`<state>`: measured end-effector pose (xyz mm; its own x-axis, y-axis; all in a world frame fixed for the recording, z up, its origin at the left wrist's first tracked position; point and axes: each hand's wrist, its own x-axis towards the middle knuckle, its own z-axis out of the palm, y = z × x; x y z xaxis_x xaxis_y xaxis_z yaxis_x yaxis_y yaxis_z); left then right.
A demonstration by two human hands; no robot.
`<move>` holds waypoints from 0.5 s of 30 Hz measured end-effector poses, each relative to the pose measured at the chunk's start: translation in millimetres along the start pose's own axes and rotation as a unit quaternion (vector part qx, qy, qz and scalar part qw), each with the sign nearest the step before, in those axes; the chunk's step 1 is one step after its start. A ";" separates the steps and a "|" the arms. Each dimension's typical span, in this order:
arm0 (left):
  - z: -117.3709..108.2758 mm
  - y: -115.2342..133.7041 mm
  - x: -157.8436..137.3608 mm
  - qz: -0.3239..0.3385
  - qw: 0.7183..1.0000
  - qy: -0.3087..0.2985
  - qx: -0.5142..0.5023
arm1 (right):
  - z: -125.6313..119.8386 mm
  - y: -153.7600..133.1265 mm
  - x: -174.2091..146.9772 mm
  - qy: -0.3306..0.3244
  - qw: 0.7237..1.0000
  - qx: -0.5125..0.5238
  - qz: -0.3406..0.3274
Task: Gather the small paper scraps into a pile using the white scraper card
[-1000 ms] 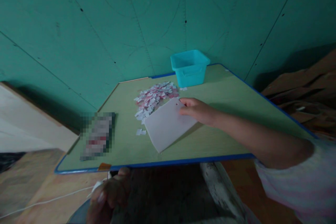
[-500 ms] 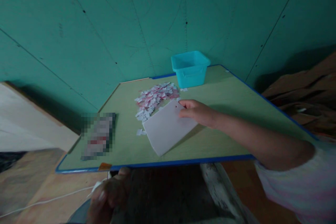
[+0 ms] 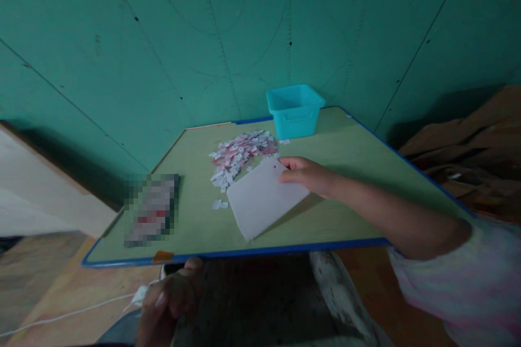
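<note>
Step in hand, I judge: holding the board (image 3: 264,198), just nearside of the pile (image 3: 244,149) — my right fingers (image 3: 290,175) pinch its right end. Left fingers (image 3: 179,290), below the bench (image 3: 195,227), nearside of the pile — can't tell their grip. Next move calls for a firm pinch.

A pale, loose sleeve (image 3: 459,276) is covering the upper right arm, showing soft streaks of pink and bluish white and ending near the elbow; the forearm (image 3: 378,206) is staying bare.
</note>
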<state>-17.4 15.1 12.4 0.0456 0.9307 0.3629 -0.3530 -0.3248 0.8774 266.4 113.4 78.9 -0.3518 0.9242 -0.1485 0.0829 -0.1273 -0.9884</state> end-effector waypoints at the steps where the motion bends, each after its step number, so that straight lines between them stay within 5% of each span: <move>1: -0.4 0.6 0.6 -0.011 1.000 -0.011 0.005 | -0.2 0.3 -0.3 0.000 1.000 0.002 0.002; 4: -3.2 -1.7 1.3 -0.034 0.999 -0.040 0.011 | -0.3 -0.1 -1.6 -0.002 1.000 0.008 0.016; 15: 2.9 -12.0 -0.3 0.015 0.998 0.002 -0.062 | -6.2 -7.5 -7.2 -0.045 0.994 0.062 0.084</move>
<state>-10.5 18.2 2.7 0.0288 0.9216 0.3871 -0.4666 -0.3301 0.8206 274.1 109.9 87.6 -0.4259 0.8509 -0.3077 0.0346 -0.3245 -0.9452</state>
